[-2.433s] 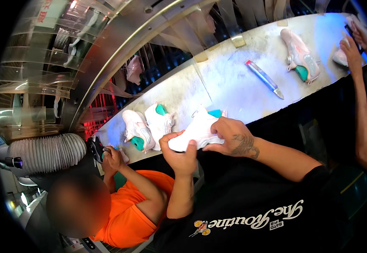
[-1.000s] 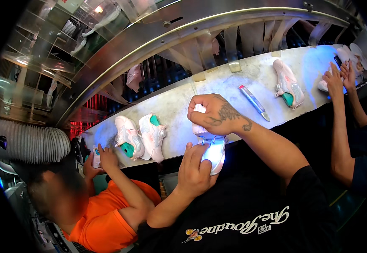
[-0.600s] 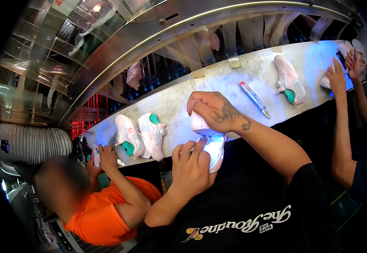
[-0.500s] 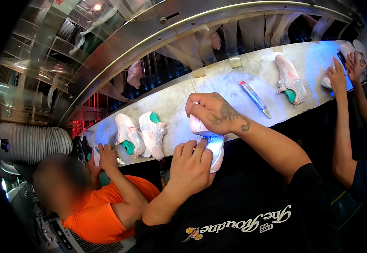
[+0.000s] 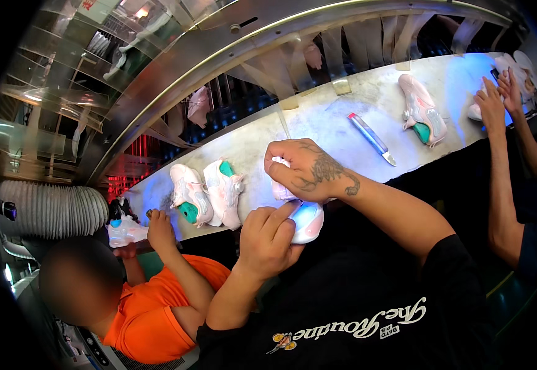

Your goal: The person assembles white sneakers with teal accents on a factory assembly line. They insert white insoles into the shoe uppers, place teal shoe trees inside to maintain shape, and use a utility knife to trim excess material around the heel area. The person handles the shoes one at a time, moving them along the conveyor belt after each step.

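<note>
A pale pink-white sneaker (image 5: 309, 224) is held over the bench's near edge, lit by a bluish glow. My right hand (image 5: 308, 171) is closed round its far end, the knuckles hiding much of that part. At the shoe's near left side is my left hand (image 5: 267, 239), fingers bent and pressed against it by the lit area; whether they pinch something small there is hidden. Beyond my right wrist a silver box cutter (image 5: 372, 140) with a red end lies on the bench. Two pale sneakers with green insoles, a left one (image 5: 188, 192) and its neighbour (image 5: 224, 197), lie to the left.
The long whitish bench (image 5: 259, 148) runs below a metal machine with hanging clear strips (image 5: 342, 55). Another sneaker (image 5: 421, 111) lies right of the cutter. A person in orange (image 5: 163, 302) works at left near a white shoe (image 5: 127, 232); another person's hands (image 5: 496, 102) are at far right.
The held sneaker and both my hands have shifted slightly left, and the shoe has turned. The neighbour in orange has a hand raised off a white shoe that now shows on the bench.
</note>
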`<move>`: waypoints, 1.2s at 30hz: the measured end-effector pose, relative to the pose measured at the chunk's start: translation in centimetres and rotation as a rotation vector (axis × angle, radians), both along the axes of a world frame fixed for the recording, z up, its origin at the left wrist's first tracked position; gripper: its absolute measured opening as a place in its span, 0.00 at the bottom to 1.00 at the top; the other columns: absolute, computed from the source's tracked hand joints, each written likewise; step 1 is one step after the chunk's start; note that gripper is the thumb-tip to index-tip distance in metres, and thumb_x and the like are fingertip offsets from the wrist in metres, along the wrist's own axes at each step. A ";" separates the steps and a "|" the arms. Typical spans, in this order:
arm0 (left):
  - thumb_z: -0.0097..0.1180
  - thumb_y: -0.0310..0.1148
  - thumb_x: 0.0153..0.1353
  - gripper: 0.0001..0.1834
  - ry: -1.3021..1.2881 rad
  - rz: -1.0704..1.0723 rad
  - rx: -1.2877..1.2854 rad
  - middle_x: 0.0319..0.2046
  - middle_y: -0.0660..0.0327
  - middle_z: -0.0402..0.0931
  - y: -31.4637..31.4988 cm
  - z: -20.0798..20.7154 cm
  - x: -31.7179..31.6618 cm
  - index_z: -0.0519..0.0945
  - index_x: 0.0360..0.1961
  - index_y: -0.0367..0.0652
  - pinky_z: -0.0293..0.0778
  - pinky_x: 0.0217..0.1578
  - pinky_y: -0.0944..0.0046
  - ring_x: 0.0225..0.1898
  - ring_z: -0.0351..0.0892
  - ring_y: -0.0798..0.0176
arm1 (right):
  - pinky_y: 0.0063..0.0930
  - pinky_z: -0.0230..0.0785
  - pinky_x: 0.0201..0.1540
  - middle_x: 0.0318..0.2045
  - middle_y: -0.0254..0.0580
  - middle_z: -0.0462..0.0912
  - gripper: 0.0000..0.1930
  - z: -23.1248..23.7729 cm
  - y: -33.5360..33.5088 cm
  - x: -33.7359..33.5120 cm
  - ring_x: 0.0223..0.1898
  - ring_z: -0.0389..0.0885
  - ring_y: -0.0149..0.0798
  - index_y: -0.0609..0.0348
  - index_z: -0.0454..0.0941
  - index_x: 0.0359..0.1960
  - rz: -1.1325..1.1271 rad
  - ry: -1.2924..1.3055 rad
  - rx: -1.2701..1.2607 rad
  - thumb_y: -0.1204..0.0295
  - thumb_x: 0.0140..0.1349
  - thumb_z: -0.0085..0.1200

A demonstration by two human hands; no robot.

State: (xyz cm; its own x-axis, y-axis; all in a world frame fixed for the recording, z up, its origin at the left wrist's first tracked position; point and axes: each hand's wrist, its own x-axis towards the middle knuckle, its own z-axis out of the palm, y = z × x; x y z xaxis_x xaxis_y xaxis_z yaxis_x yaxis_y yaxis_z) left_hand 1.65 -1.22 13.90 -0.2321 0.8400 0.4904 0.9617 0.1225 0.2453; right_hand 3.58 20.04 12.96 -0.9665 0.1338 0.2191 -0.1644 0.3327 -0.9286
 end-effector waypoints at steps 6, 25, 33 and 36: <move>0.76 0.36 0.47 0.20 -0.047 -0.027 -0.327 0.47 0.55 0.87 0.3 2.0 0.1 0.79 0.37 0.44 0.70 0.32 0.51 0.33 0.78 0.52 | 0.48 0.78 0.52 0.39 0.56 0.89 0.13 -0.1 -0.2 0.1 0.45 0.88 0.59 0.61 0.84 0.42 0.012 0.009 0.002 0.63 0.73 0.55; 0.75 0.35 0.50 0.19 -0.218 0.044 -0.244 0.38 0.53 0.86 -0.7 1.4 0.5 0.79 0.38 0.42 0.79 0.32 0.48 0.30 0.83 0.45 | 0.49 0.79 0.54 0.38 0.56 0.89 0.13 -0.2 -0.9 0.1 0.46 0.88 0.60 0.61 0.85 0.42 -0.016 0.059 0.023 0.62 0.71 0.57; 0.80 0.33 0.50 0.22 -0.496 0.050 -0.438 0.37 0.47 0.84 0.0 2.9 -1.9 0.78 0.40 0.40 0.81 0.37 0.50 0.37 0.86 0.39 | 0.49 0.79 0.55 0.43 0.61 0.90 0.16 -0.4 -0.3 -0.6 0.48 0.89 0.62 0.62 0.85 0.45 -0.017 -0.004 0.041 0.59 0.71 0.58; 0.82 0.31 0.48 0.24 -0.512 0.091 -0.270 0.41 0.48 0.87 0.1 2.1 -2.8 0.80 0.44 0.40 0.83 0.42 0.53 0.41 0.89 0.44 | 0.49 0.79 0.57 0.43 0.62 0.90 0.20 0.1 1.0 -1.5 0.49 0.89 0.61 0.61 0.85 0.48 0.037 -0.096 -0.043 0.55 0.72 0.58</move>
State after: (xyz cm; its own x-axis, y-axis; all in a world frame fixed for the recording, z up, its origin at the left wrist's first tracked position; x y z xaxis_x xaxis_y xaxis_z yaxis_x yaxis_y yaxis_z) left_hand -1.10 -1.10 15.97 -0.4601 0.8852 0.0683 0.7113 0.3215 0.6251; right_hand 2.08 21.04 13.10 -0.9872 0.1052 0.1197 -0.0850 0.2880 -0.9539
